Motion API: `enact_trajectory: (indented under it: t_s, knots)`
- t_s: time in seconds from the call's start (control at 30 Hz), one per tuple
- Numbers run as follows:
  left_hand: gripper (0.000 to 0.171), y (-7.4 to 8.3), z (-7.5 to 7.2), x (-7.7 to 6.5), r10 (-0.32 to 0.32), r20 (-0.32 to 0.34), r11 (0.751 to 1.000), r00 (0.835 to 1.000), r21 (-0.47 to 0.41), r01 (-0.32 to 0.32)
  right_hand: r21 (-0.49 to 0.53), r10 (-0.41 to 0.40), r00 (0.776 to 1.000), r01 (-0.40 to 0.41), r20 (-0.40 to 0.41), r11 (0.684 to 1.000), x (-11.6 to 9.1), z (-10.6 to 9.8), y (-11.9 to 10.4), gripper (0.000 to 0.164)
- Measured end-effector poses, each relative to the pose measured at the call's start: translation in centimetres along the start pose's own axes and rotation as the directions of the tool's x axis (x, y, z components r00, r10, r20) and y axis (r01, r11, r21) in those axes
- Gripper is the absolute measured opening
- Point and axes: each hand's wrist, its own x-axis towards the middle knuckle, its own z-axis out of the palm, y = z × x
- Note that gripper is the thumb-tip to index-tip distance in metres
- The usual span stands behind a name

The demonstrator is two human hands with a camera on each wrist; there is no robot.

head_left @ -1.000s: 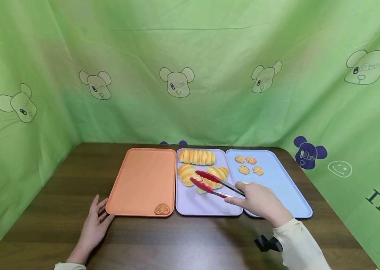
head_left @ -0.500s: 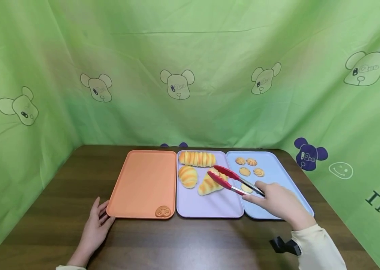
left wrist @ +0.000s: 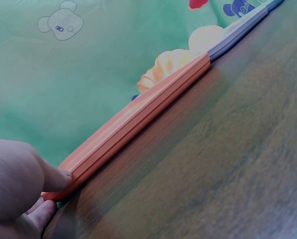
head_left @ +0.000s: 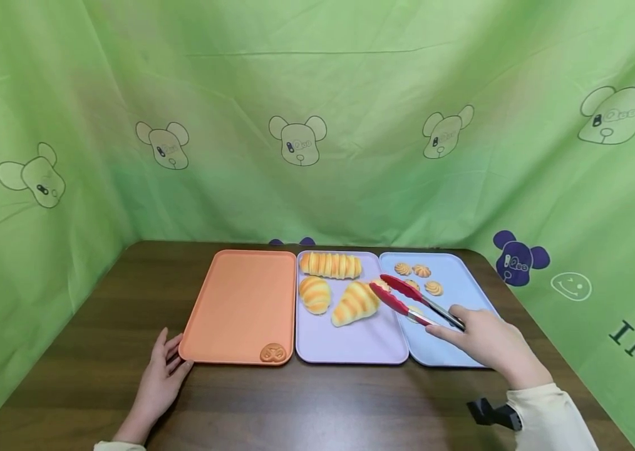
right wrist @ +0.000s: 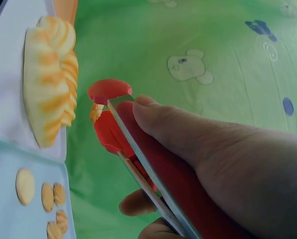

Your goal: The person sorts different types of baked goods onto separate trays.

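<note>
My right hand grips red-tipped metal tongs, held over the seam between the purple tray and the blue tray. A small golden cookie is pinched between the tong tips, mostly hidden by them. With thumb and fingers my left hand holds the near left corner of the orange tray; the left wrist view shows the thumb against its rim. A brown pretzel-shaped cookie lies in that tray's near right corner.
On the purple tray sit a long ridged bread, a small bun and a croissant. Several cookies, including a swirled one, lie on the blue tray. A green curtain surrounds the wooden table.
My right hand has carried the tongs and cookie rightward, from over the breads toward the blue tray. The left hand stays at the orange tray's corner.
</note>
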Motion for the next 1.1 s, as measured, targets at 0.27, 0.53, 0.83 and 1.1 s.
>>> enact_trajectory:
  t_s: [0.27,0.53,0.83,1.1]
  knots:
    - [0.079,0.0,-0.1,0.1,0.012,-0.021,1.000,1.000,-0.009,-0.012,0.005,0.057,0.998,-0.057,0.011,0.998,-0.5,-0.1,1.7,0.053]
    - [0.079,-0.1,-0.1,-0.1,0.023,-0.038,1.000,0.999,0.001,-0.023,0.018,0.112,0.992,-0.113,0.058,0.993,-0.9,0.0,4.1,0.053]
    - [0.080,-0.1,-0.5,-0.1,-0.004,-0.026,1.000,1.000,0.008,0.004,-0.001,0.133,0.988,-0.133,0.084,0.991,-0.5,0.5,6.4,0.067]
    - [0.079,-0.3,-0.4,0.3,0.016,-0.031,0.999,0.999,0.033,-0.015,-0.019,0.157,0.979,-0.155,0.130,0.988,0.2,1.6,8.4,0.081]
